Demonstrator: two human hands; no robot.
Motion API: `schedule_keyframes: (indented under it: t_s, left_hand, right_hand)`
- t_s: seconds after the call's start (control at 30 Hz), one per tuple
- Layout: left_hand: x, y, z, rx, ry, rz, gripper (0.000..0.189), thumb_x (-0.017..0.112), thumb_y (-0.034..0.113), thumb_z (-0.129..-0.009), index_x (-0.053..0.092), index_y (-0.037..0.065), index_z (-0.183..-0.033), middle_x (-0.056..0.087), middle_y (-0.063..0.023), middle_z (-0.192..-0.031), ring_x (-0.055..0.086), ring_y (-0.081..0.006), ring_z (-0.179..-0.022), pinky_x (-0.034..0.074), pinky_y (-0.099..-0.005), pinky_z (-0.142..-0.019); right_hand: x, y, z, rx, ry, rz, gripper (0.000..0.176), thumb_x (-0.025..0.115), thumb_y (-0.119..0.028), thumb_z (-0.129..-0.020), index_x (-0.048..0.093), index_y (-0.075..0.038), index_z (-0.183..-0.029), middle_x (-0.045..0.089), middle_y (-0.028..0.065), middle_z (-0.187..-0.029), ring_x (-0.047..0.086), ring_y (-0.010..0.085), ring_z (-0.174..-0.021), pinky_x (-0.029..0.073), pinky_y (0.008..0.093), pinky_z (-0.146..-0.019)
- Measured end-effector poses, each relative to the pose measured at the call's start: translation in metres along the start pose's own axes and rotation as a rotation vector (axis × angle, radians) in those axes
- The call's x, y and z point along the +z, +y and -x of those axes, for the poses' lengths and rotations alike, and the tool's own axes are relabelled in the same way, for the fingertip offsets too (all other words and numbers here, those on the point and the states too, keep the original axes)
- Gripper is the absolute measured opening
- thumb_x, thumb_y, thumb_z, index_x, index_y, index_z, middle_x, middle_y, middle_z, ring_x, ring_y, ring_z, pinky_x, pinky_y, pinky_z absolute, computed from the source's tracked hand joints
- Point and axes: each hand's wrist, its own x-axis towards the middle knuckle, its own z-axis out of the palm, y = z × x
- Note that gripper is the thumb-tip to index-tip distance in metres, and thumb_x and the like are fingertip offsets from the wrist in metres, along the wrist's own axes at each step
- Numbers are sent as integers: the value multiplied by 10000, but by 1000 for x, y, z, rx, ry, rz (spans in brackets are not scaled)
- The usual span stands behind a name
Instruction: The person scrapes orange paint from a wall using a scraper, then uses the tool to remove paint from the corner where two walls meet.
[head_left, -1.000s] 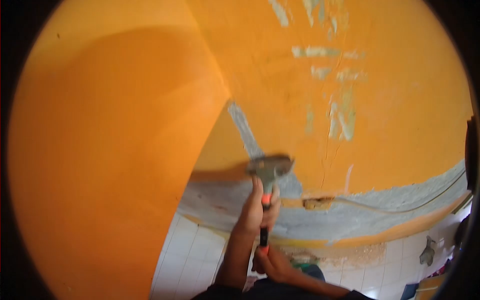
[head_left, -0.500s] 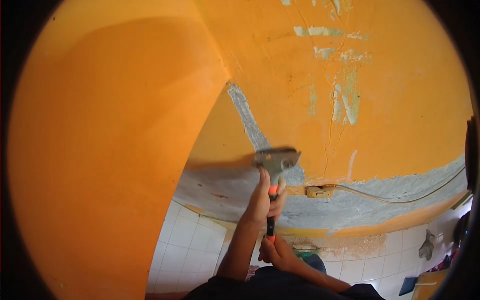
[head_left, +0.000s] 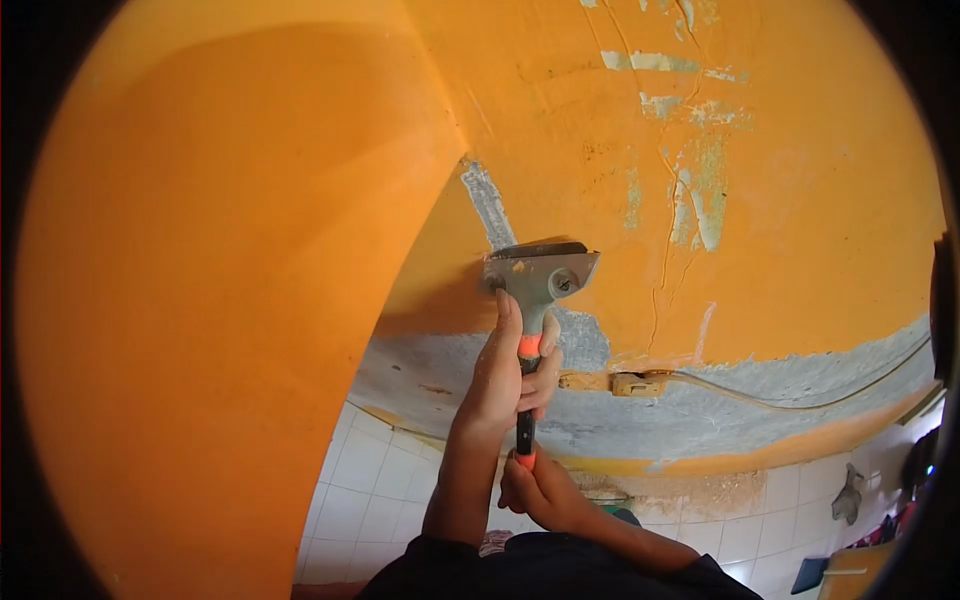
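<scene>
A long-handled scraper with a wide grey blade head and a black-and-orange handle rests against the orange wall. My left hand wraps around the upper handle, its thumb extended up toward the head. Lower down, my right hand is closed around the handle's end. Above the blade runs a bare grey strip where paint is gone; below it, another grey patch shows. The blade's edge contact with the wall is partly hidden by the head.
At left, a projecting orange wall surface stands close. A small socket box with a cable crosses the grey lower band. White floor tiles lie below, and a grey cloth-like thing lies at right.
Both hands have moved the scraper up and slightly left along the wall. Its head now covers a higher part of the grey strip, exposing more of the patch below.
</scene>
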Motion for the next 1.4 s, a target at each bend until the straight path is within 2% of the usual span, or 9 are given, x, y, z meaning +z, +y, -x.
schedule_keyframes:
  t_s: [0.13,0.27,0.6,0.67,0.93,1.07,1.17,1.33,1.4]
  left_hand:
    - [-1,-8,4,-9,-16,37,636,170,711,-916,399,135,-776,245,58,-427,186,-49,-303,248,-224,-299]
    - [-3,4,3,11,-69,47,649,170,723,-906,400,132,-772,250,55,-421,191,-55,-298,256,-235,-285]
    - [-5,-3,6,-28,2,2,652,165,727,-904,402,135,-767,247,55,-416,197,-55,-293,246,-231,-285]
    - [-3,1,1,5,31,-40,650,164,722,-908,400,133,-766,248,54,-415,196,-54,-289,242,-229,-281]
    - [-5,-4,4,-10,30,-61,655,169,731,-904,393,133,-754,251,61,-421,196,-55,-301,232,-234,-297]
    - [6,28,-1,60,40,-41,651,180,736,-900,395,139,-755,243,62,-424,194,-56,-302,212,-227,-301]
    - [-5,2,-1,-10,38,-5,646,179,733,-901,390,140,-753,238,62,-424,185,-53,-296,214,-228,-294]
    - [-2,15,6,-4,-60,-6,652,158,732,-899,384,135,-764,245,58,-421,182,-48,-291,235,-232,-281]
    - [-3,6,5,-11,2,-17,653,153,732,-899,385,136,-767,245,59,-420,187,-47,-289,237,-228,-276]
  right_hand:
    - [7,12,16,55,-30,-172,290,379,-312,-1017,398,-23,-1001,607,57,-669,571,136,-543,458,285,-534]
    - [7,-14,12,89,-89,-68,301,367,-323,-1018,388,-23,-1014,599,57,-658,568,132,-540,457,280,-533]
    - [13,-1,12,77,-68,-44,265,350,-297,-1026,397,-40,-980,556,55,-689,558,110,-581,457,255,-550]
    - [11,3,12,64,3,-70,303,368,-320,-1017,381,-17,-1024,595,63,-666,581,154,-546,461,293,-532]
    - [13,4,9,36,18,-81,314,382,-331,-1014,403,-19,-988,589,66,-643,597,166,-564,464,304,-541]
    - [11,-7,2,-5,10,21,314,384,-330,-1013,415,-19,-980,596,72,-646,613,179,-581,468,309,-546]
    - [8,9,3,11,40,-40,319,383,-324,-1014,425,-8,-1001,607,73,-656,597,172,-564,470,308,-550]
    - [11,-9,6,3,-56,-33,316,373,-329,-1018,398,-14,-1017,588,54,-652,588,150,-557,471,288,-544]
    - [18,-8,6,-12,-84,-4,318,372,-332,-1019,393,-15,-1019,580,50,-652,587,147,-558,471,284,-541]
